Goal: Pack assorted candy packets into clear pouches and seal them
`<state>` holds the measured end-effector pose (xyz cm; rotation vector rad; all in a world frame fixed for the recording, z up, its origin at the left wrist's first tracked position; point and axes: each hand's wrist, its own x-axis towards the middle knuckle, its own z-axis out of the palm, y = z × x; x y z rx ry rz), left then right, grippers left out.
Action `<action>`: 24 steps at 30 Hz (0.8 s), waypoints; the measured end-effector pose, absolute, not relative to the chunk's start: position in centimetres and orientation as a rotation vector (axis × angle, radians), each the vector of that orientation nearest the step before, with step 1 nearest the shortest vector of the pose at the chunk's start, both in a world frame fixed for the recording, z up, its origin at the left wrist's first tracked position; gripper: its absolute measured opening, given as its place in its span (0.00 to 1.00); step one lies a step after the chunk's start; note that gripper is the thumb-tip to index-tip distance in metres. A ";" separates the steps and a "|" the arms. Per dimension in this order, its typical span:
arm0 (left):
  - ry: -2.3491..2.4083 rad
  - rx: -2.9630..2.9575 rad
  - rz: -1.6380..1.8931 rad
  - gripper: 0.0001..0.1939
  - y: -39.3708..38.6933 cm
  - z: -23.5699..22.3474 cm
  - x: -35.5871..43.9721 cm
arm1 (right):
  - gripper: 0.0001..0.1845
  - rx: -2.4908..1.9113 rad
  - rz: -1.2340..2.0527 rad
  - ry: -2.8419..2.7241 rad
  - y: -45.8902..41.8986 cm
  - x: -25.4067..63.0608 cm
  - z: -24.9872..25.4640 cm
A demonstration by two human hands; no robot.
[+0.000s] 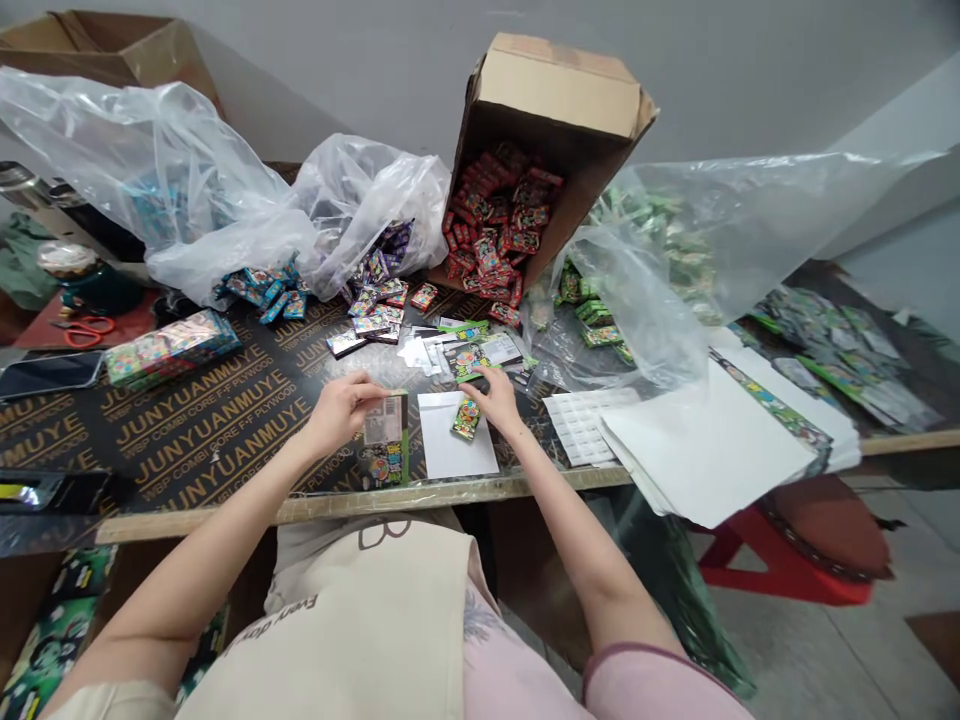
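My left hand (346, 408) is closed, pinching the top edge of a flat green-and-black printed box (385, 445) with a barcode panel, upright at the table's front. My right hand (495, 396) is closed at the upper end of a small green candy-style box (466, 420), its fingers partly hiding that end. Beneath the small box lies a white sheet (442, 450). Just beyond the right fingertips are loose printed green packets (469, 358) and clear wrappers.
A tilted carton (559, 95) spills small red boxes (495, 225). Plastic bags hold blue boxes (266, 290), purple boxes (382, 255) and green boxes (596, 310). White sheets (697, 430) overhang the front edge at right. Scissors (86, 330) and a phone (51, 375) lie left.
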<state>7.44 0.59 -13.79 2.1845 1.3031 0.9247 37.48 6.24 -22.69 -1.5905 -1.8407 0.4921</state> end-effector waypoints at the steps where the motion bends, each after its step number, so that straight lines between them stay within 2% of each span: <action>1: 1.375 2.147 0.922 0.10 1.2 -14.4 6.8 | 0.30 -1.654 0.478 -1.924 6.1 38.1 -23.3; 4: 1.701 2.038 0.751 0.09 3.6 -16.7 5.0 | 0.41 -1.697 0.463 -2.144 4.3 38.5 -24.2; 6: 1.853 2.013 0.595 0.08 4.9 -18.1 4.9 | 0.46 -1.669 0.475 -2.216 2.9 38.1 -24.5; 9: 1.810 2.166 0.514 0.09 5.4 -19.7 7.9 | 0.44 -1.627 0.504 -2.221 1.6 37.5 -24.7; 12: 1.530 2.508 0.433 0.23 5.1 -20.9 12.9 | 0.41 -1.644 0.485 -2.107 1.2 38.1 -25.1; 13: 1.446 2.590 0.395 0.23 5.0 -21.3 14.4 | 0.41 -1.684 0.460 -2.049 1.1 38.5 -25.2; 16: 1.351 2.659 0.324 0.10 5.2 -22.3 17.3 | 0.39 -1.873 0.379 -1.831 0.8 40.4 -25.0; 17: 1.347 2.654 0.321 0.07 5.2 -22.4 17.6 | 0.38 -1.912 0.361 -1.738 0.6 41.0 -24.8; 18: 1.341 2.648 0.326 0.08 5.1 -22.4 17.7 | 0.38 -1.917 0.373 -1.635 0.3 41.5 -24.6; 20: 1.289 2.658 0.346 0.11 4.2 -22.3 17.7 | 0.37 -1.860 0.587 -1.411 -0.2 42.0 -23.9; 24: 0.908 2.772 0.583 0.12 0.2 -21.8 17.6 | 0.41 -1.625 1.435 -0.928 -0.8 41.7 -22.7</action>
